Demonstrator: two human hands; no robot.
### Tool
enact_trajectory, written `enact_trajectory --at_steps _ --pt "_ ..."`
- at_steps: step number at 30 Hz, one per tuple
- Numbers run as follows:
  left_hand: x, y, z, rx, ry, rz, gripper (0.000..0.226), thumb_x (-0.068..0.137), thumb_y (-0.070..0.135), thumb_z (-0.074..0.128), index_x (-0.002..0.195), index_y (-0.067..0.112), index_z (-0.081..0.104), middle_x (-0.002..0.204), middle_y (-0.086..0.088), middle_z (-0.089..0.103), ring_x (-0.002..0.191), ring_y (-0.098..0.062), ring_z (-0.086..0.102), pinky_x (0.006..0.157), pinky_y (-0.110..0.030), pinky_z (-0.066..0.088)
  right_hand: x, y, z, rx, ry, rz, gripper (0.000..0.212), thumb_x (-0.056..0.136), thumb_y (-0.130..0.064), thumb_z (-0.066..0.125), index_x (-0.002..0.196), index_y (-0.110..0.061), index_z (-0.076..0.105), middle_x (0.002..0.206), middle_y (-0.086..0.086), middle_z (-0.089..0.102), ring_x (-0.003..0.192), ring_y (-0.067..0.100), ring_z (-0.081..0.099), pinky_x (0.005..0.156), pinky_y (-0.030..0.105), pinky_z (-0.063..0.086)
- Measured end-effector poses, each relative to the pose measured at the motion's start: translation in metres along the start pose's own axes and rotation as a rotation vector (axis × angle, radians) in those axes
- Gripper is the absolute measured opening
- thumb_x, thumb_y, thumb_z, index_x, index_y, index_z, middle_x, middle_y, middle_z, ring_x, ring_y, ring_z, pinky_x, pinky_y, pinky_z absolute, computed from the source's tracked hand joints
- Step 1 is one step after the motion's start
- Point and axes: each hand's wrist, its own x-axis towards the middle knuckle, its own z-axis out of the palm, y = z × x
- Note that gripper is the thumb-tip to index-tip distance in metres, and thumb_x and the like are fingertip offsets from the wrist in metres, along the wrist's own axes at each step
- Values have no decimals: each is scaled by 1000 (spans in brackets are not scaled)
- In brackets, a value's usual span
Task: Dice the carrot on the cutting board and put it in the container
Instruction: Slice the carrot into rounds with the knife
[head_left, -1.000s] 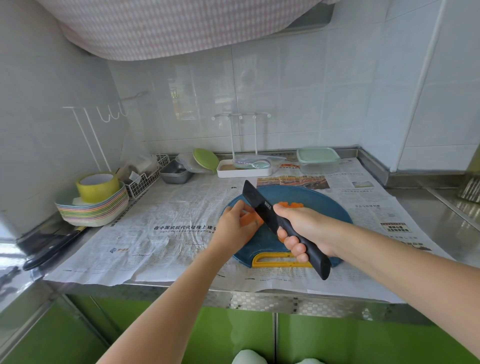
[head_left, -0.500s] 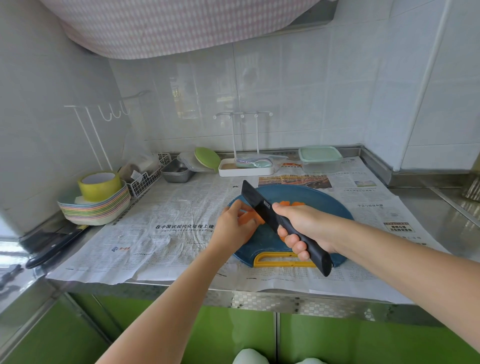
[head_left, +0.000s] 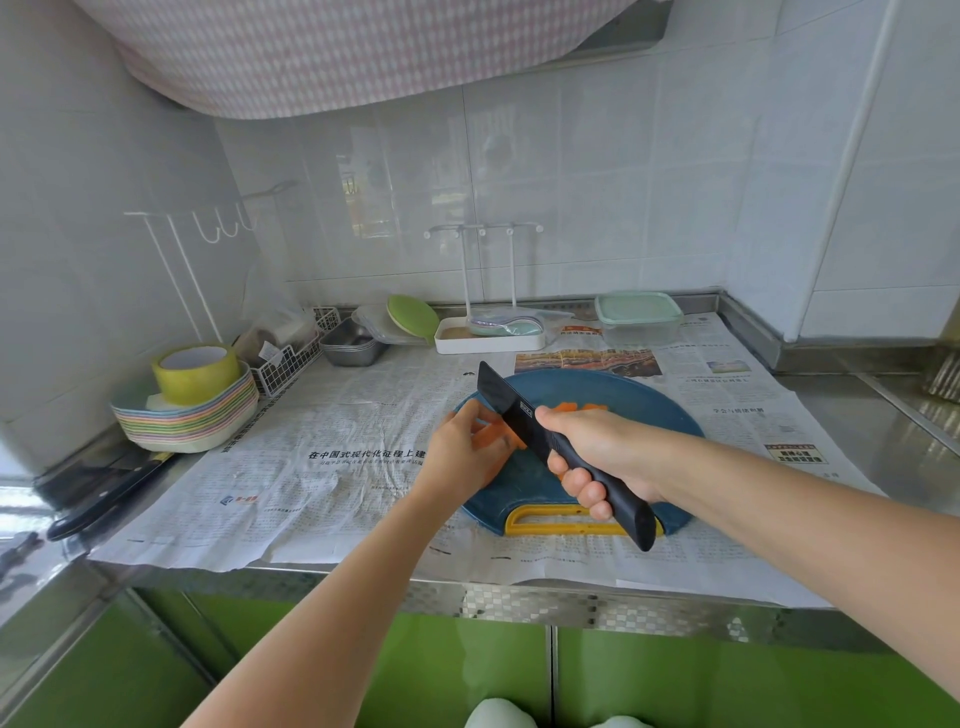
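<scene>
left hand (head_left: 466, 453) pinching carrot piece (head_left: 491, 434), right hand (head_left: 597, 451) fingers curled round matte black knife (head_left: 500, 396), round blue board (head_left: 631, 391)

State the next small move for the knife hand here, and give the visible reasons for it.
Probably lower the knife onto the carrot piece and press through. The right hand grips the handle with the blade raised beside it, the left hand holds the piece at the cutting board, and only a few cut pieces lie behind.
</scene>
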Motion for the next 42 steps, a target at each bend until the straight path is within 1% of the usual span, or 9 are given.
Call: enact_trajectory --at_steps 2,6,16,20,23,26,29,34,42 --pt "1 1 -1 45 -24 4 21 87 33 63 104 23 55 103 5 50 92 -14 52 73 -24 38 0 -1 -2 -3 -9 15 56 98 -62 34 69 -15 44 45 -2 39 33 10 34 35 17 32" --pt "2 4 -3 111 -66 30 16 86 35 62 98 30 52 104 5 51 90 -12 49 74 -23 36 0 -3 -8 12 -41 45 56 99 -62 31 68 -16 42 45 -3 36 31 9 32 33 17 31" --pt "9 2 -2 150 -87 9 20 84 36 63 99 27 52 107 3 54 88 -12 49 72 -24 36 4 -18 -8 -37 -45 93 56 100 -60 30 68 -15 42 44 -3 34 30 10 30 32 16 29" --pt "10 1 -2 143 -83 19 18 83 35 63 94 28 50 104 4 54 84 -11 49 67 -22 36 7 -19 -6 -29 -45 100 57 100 -60 30 68 -15 42 44 -3 34 29 10 31 31 16 29" --pt "11 0 -2 122 -79 19 16 83 33 62 92 27 50 103 3 54 73 -4 47 58 -16 34 11 -17 -4 -23 -39 101 56 100 -61 30 68 -15 42 44 -3 34 30 9 31 32 16 29" --pt "13 -1 0 108 -80 10 14 83 32 62 90 27 50 103 3 55 71 0 46 56 -14 32 15 -14 -2 -2 -36 102 56 99 -61 31 68 -16 41 43 -3 34 30 10 31 32 15 30" --pt "15 -2 -1 85 -92 -8 12 84 30 61 89 25 50 98 3 55 71 -2 46 55 -16 32 19 -11 2 10 -29 101 57 99 -61 31 67 -15 41 43 -3 34 30 11 30 33 15 30" --pt "14 -2 -2 53 -99 -14 14 85 25 60 95 17 54 77 11 53 67 -3 47 55 -17 37 23 -9 6 26 -10 94 56 99 -62 33 69 -15 42 43 -2 36 31 11 31 34 16 31" --pt "14 -2 -4 44 -108 -24 12 86 23 57 96 19 54 82 8 53 72 -9 50 56 -18 37 27 -5 10 13 15 99 56 98 -62 34 69 -15 42 43 -1 37 31 12 32 36 16 32"
